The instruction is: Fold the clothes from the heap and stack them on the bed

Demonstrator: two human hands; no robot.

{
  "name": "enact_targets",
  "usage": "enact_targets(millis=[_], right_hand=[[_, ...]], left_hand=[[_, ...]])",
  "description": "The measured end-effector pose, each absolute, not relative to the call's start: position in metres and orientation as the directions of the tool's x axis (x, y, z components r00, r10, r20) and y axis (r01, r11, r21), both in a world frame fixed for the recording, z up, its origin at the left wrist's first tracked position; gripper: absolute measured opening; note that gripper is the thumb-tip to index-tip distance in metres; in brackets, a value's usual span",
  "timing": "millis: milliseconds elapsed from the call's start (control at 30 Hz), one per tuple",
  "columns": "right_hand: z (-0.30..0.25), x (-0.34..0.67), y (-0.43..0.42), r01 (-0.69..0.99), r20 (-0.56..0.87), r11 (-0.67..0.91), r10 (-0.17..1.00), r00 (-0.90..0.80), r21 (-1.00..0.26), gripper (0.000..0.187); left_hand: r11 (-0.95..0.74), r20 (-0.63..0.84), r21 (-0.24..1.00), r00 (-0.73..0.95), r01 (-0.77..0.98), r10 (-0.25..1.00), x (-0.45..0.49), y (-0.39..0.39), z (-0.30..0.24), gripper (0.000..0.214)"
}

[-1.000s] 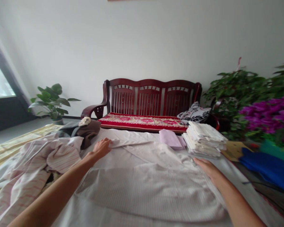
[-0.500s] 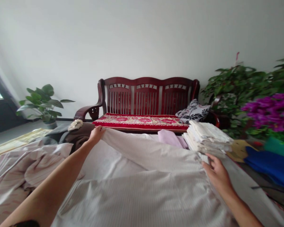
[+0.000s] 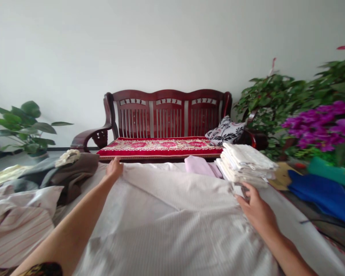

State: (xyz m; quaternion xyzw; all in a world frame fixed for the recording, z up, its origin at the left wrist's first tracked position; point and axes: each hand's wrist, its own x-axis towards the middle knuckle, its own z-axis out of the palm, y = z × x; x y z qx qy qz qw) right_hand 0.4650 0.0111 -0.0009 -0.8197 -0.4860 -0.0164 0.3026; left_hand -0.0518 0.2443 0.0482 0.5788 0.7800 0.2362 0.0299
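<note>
Pinching the far left corner of the white sheet (image 3: 172, 218) with the left hand (image 3: 114, 168), fingers closed on the cloth, arm stretched out to the far edge of the table (image 3: 307, 230). Pinching the other end of the same folded flap with the right hand (image 3: 254, 209), thumb and fingers shut on the hem, just beside the stack of folded cloths (image 3: 245, 163). Gripping both ends at once, presumably to pull the fold line taut and straight. White sheet spread flat over most of the table, near edge to far edge, flap doubled over on top with a diagonal crease between the two grips. Stack parked at the far right corner, with a lilac folded cloth (image 3: 201, 166) just beside it on the left: likely finished pieces, clear of the working area but within reach. Loose stuff along the left edge: brown garment (image 3: 73, 174) far, striped cloth (image 3: 20, 226) near; probably the waiting pile. Blue cloth (image 3: 324, 195) off the right edge. Beyond the far edge, apart: wooden sofa (image 3: 166, 115) with red cushion (image 3: 161, 145).
</note>
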Motion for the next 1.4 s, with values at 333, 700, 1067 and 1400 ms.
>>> enact_targets(millis=[333,700,1067,1400], right_hand=[[0.030,0.411,-0.017,1.000,0.494,-0.011,0.870,0.008,0.002,0.042],[-0.022,0.342,-0.060,0.929,0.353,0.368,0.863,-0.361,0.049,0.059],[-0.036,0.407,-0.062,0.948,0.422,0.192,0.860,-0.287,0.253,0.061],[-0.029,0.368,-0.058,0.968,0.391,0.120,0.898,-0.201,0.222,0.057]], left_hand=[[-0.529,0.369,0.318,0.411,0.787,0.834,0.021,0.107,0.047,0.035],[-0.711,0.040,0.333,0.744,0.620,0.667,0.057,-0.032,0.006,0.069],[-0.613,0.133,0.045,0.603,0.789,0.786,-0.011,-0.034,-0.011,0.064],[-0.423,0.167,-0.018,0.420,0.906,0.892,-0.077,-0.039,-0.013,0.061]])
